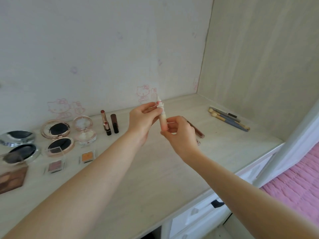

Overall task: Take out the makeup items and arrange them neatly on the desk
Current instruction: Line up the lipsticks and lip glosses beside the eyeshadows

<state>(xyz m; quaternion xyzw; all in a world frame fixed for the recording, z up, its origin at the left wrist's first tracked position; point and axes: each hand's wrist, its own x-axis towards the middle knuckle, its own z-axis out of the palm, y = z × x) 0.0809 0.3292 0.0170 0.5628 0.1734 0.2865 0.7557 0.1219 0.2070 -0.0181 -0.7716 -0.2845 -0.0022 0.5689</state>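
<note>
Pale wood-grain desk in a papered corner alcove; left hand and right hand both pinch an upright cream tube; brushes lie far right.

**Open desk in the middle, clutter at both ends**

Bare desk stretches along the front edge and centre. Compacts, small palettes and upright lipsticks crowd the left side; brushes lie near the right wall. Both hands, and, hang over the middle, blocking the rear centre.
</note>
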